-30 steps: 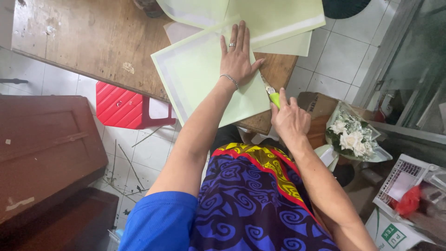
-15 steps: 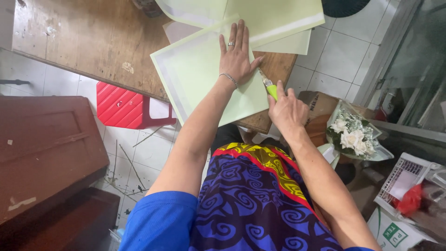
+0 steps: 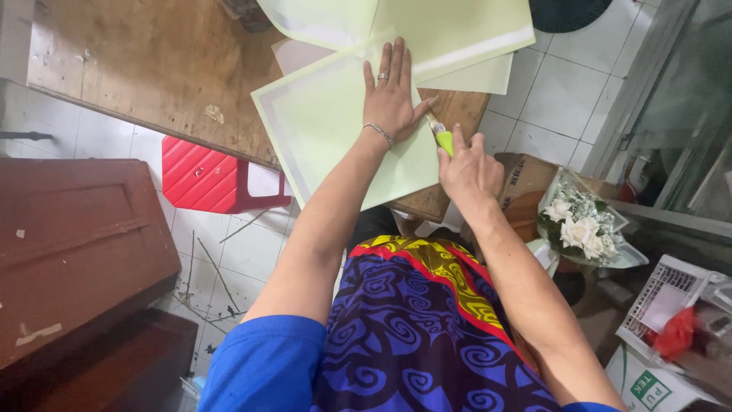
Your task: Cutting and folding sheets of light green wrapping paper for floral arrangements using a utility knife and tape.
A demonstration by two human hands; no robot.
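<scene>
Left hand (image 3: pixel 393 99) lies flat, fingers spread; right hand (image 3: pixel 467 166) fisted.

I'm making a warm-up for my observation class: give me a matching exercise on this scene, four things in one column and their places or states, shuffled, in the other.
Things:
1. left hand
2. right hand
3. red plastic stool
4. white flower bouquet

Places or states:
A. on the tiled floor, partly under the wooden table
B. grips a green utility knife at the sheet's edge
C. pressed flat on the pale green sheet
D. on the floor, right of the table, beside a cardboard box

Pairs: 1-C, 2-B, 3-A, 4-D
</scene>
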